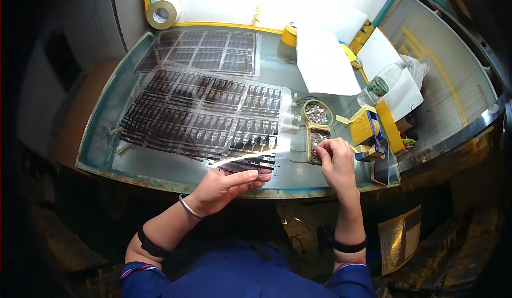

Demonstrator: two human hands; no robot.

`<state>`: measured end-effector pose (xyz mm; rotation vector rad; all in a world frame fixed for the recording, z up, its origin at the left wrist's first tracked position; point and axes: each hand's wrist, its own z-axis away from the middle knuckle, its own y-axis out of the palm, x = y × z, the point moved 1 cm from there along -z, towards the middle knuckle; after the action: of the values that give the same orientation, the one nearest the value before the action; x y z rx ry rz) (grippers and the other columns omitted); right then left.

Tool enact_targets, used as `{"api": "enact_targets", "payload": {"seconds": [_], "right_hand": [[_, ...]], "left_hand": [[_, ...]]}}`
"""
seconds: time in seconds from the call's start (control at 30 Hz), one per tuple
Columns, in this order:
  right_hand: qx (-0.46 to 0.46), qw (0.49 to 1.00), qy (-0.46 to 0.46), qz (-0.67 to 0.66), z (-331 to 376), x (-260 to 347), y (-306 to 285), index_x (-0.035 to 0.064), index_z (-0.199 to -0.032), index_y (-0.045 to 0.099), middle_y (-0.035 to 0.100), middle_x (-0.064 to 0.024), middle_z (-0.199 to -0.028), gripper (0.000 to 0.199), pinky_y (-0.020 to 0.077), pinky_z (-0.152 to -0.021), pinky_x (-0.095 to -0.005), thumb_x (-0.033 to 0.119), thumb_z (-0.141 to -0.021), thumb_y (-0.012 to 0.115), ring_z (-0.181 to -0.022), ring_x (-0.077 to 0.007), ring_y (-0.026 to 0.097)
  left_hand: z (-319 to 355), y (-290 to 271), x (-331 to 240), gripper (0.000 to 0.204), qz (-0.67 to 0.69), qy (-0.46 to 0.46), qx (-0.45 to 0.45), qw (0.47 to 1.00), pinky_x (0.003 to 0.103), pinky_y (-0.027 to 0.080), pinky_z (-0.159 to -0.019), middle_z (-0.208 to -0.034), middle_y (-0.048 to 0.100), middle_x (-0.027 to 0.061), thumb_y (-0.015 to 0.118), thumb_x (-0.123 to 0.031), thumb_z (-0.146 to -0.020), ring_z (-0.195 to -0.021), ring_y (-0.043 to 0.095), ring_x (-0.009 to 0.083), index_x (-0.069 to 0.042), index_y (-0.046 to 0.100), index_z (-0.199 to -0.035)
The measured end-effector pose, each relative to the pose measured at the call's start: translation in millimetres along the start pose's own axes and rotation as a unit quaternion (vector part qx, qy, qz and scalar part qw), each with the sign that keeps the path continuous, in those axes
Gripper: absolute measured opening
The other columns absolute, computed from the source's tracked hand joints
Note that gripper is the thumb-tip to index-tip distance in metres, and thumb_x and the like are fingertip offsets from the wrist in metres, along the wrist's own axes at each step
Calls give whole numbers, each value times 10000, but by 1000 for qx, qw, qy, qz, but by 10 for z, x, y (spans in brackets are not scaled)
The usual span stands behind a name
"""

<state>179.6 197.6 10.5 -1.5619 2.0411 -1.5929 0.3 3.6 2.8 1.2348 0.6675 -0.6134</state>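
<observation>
Single head-worn fisheye view, looking steeply down from above, close over the glass table (176, 172), forearms entering from lower edge, edges curved near rim.

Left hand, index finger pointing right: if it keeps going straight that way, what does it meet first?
Most likely the right hand, whose fingertips are at the small rectangular tray of tiny parts. The left hand points right along the glass table edge; depth is unclear.

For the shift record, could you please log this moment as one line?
left hand: resting on film sheet edge | right hand: fingertips in small parts tray | table: glass light table
</observation>
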Motion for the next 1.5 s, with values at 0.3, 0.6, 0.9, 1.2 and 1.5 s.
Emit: {"api": "enact_targets", "payload": {"seconds": [0.3,0.6,0.9,1.2,1.5], "right_hand": [[-23,998,10,-51,32,12,-57,22,-808,622,613,-127,-797,47,446,-681,-364,28,-763,613,-769,-298,569],[-24,997,30,-72,53,28,-70,36,-838,689,630,-110,-778,106,463,-631,-290,29,-737,657,-690,-197,591],[16,999,34,31,-14,4,-93,51,-773,667,574,-108,-791,65,427,-739,-351,85,-718,677,-828,-268,538],[-18,991,80,-109,28,152,-125,4,-800,640,620,-89,-726,42,444,-591,-266,22,-763,648,-650,-157,575],[74,966,-134,-206,63,736,-7,67,-785,672,632,-72,-925,109,424,-792,-312,20,-692,703,-888,-211,568]], "left_hand": [[1,11,0,278,-31,-6,-11,999,288,459,-861,-1057,623,120,564,-126,-881,-965,583,161,25,571,-1115],[5,4,5,269,-18,0,-11,1000,297,465,-861,-1052,621,129,562,-107,-878,-972,587,173,30,569,-1109],[-12,6,6,269,-24,-1,-7,1000,300,467,-861,-1050,622,128,566,-100,-873,-970,589,177,32,569,-1107],[5,-3,-6,273,-27,-12,-3,1000,302,456,-879,-1077,613,127,548,-99,-884,-990,579,178,36,561,-1121],[-6,10,0,271,-11,3,-2,1000,308,476,-863,-1074,614,155,538,-77,-874,-982,596,198,40,556,-1118]]}}
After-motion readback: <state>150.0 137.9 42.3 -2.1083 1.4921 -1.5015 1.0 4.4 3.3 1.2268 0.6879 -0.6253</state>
